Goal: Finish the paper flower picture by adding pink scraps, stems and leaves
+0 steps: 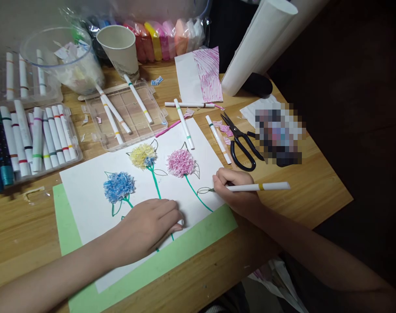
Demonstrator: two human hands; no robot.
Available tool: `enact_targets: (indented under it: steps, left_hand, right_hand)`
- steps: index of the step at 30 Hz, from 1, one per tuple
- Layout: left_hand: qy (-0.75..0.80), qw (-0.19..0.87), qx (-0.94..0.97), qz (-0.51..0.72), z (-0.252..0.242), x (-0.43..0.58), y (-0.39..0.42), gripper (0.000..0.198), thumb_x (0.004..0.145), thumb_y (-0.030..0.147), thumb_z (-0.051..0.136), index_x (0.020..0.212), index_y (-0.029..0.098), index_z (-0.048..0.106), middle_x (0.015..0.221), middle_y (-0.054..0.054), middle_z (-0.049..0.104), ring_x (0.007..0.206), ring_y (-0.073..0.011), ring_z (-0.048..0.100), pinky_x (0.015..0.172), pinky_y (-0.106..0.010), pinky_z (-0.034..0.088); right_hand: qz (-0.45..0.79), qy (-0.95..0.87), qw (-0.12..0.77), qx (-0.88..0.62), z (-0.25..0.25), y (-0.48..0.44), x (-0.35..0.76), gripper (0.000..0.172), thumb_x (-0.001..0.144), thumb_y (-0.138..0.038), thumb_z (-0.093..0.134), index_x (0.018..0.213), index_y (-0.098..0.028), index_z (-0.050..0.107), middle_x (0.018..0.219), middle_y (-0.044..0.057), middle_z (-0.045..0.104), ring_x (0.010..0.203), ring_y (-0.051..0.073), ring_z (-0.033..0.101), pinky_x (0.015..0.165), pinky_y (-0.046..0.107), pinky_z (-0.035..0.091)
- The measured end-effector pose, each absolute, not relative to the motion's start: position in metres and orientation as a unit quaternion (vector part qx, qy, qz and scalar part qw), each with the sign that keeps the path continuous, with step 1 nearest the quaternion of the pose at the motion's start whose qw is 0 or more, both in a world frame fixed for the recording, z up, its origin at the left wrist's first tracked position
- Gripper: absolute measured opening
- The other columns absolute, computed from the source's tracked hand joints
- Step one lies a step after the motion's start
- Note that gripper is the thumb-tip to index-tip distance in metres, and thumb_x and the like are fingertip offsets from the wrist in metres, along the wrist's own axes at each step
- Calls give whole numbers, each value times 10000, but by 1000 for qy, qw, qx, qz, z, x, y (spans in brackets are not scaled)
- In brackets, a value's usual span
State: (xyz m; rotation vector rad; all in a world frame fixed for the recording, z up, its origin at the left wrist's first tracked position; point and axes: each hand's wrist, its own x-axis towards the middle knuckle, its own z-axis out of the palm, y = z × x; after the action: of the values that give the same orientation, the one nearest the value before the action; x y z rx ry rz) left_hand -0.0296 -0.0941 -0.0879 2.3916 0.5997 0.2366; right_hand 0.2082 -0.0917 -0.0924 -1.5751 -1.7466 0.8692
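My right hand (237, 187) is closed round a white marker (272, 186) with a yellow band. The marker's dark tip touches the white paper (87, 174) at a leaf outline (203, 190) beside a green stem. Across the lower part of the paper rests my left hand (155, 224), its fingers curled in. Between its thumb and fingers shows the end of a small white marker cap (181, 222). Blue (119, 187), yellow (142, 155) and pink (181, 162) flower heads of crumpled scraps stand on the paper. My left hand hides parts of the stems.
Green paper (201, 232) lies under the white sheet. Black-handled scissors (243, 141) and loose markers (184, 124) lie beyond it. Behind are a plastic tray (142, 93), a paper cup (118, 48), a clear tub (64, 65) and paper rolls (256, 48). Several markers (37, 139) fill a left-hand case.
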Motion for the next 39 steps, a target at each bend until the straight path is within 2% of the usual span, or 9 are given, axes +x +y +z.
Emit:
enact_targets:
  steps: [9,15,23,35,39]
  left_hand:
    - [227,341,908,84,-89,-30,-93,200,966,233,320,957,184,514,825,-28,557,717,-155,494,649,-273,386]
    - [226,352,905,79,-90,-31,-95,202,967,242,324,981,182,516,843,-34,557,743,-161,499,666,-283,388]
    - [225,358,903,76,-89,-31,-95,192,967,235,327,987,182,510,847,-32,554,747,-162,494,675,-285,382]
    - [225,339,910,83,-90,-30,-94,214,970,249,321,970,180,523,838,-30,562,736,-155,501,661,-278,386]
    - [226,331,912,84,-90,-30,-94,215,969,249,322,960,180,526,825,-26,564,729,-154,508,660,-278,389]
  right_hand:
    - [339,-638,366,-587,-100,-92,210,352,808,-157,492,548,-204,260,509,-50,319,495,99,324,488,241,277]
    - [346,-650,341,-584,-97,-94,210,357,807,-147,493,553,-202,248,524,-51,284,488,90,295,470,240,246]
    - [380,-622,348,-589,-102,-96,207,356,829,-205,518,553,-200,294,516,-54,322,490,88,312,477,230,269]
    - [347,-672,331,-564,-98,-96,208,362,795,-122,504,543,-192,253,515,-60,271,471,71,263,460,230,232]
    - [371,-643,345,-575,-99,-97,208,358,824,-175,525,538,-193,310,510,-56,322,483,81,315,471,228,267]
